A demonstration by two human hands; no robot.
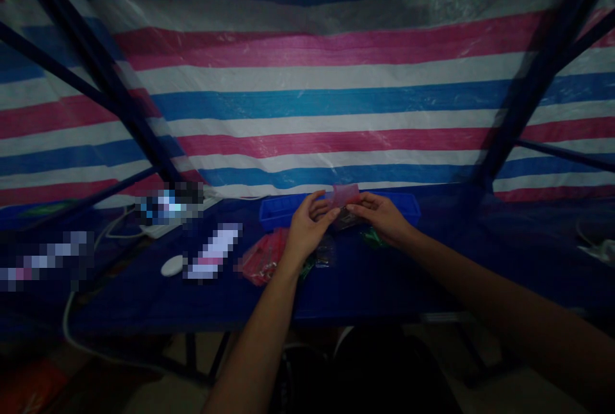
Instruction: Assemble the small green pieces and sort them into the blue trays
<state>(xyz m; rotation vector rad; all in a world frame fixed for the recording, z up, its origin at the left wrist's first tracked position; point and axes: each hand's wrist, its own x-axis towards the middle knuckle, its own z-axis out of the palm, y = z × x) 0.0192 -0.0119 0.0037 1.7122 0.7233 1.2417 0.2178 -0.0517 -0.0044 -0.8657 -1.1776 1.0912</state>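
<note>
Both my hands meet over a dark blue table (384, 279) in dim light. My left hand (307, 225) and my right hand (379, 215) each pinch one end of a small pinkish translucent bag (343, 195), held up between them. A small dark item (344, 218) hangs just under the bag; I cannot make out what it is. Behind the hands stands a shallow blue tray (276, 209).
Red plastic packets (262, 260) lie left of my left hand, green bits (372, 238) under my right. A white round object (172, 265) and white cables (120, 225) sit at the table's left. A striped tarp (307, 93) hangs close behind, with dark poles (100, 74) at both sides.
</note>
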